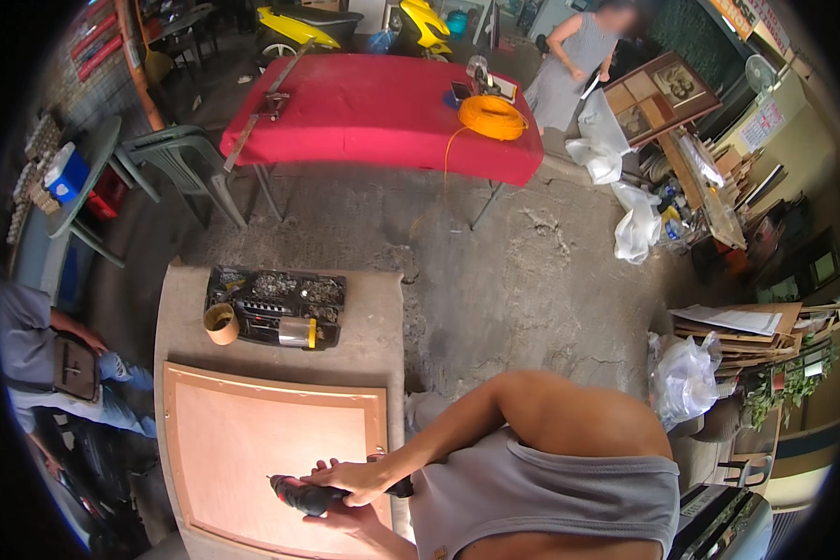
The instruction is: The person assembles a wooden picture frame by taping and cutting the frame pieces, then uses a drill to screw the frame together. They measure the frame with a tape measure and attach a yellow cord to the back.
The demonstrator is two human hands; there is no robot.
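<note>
A black and red power drill [306, 497] lies across my two hands above a framed panel, its tip pointing left. My right hand [357, 478], on the upper arm in view, rests over the drill with fingers curled along it. Beneath the drill, my left hand [347, 519] supports it with the thumb side up; part of that hand is hidden by the tool. The wooden frame [379, 397] lies flat with a pale backing panel [261, 420] inside it. Further back on the same bench is a black tool case [275, 291] filled with small hardware.
A tape roll [221, 323] and a clear container [297, 332] sit by the case on the workbench [182, 308]. Beyond stands a red-covered table [364, 112] with an orange hose coil [493, 118]. A person [583, 56] stands far right; another [37, 355] is at left.
</note>
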